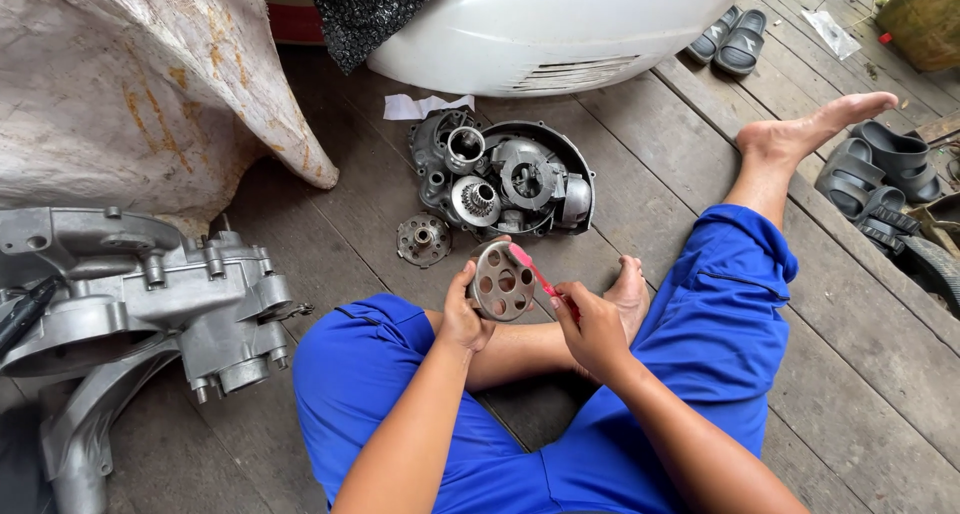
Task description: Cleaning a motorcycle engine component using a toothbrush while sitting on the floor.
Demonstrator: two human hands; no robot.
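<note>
Left hand closed on edge of round perforated metal disc, held above lap, right hand pinching pink toothbrush against disc face, engine casing on wooden floor just beyond.

Left hand grips perforated metal disc upright over crossed legs; right hand holds pink toothbrush against its rim. Beyond disc: open engine cover on plank floor. Left of disc: grey crankcase.
</note>
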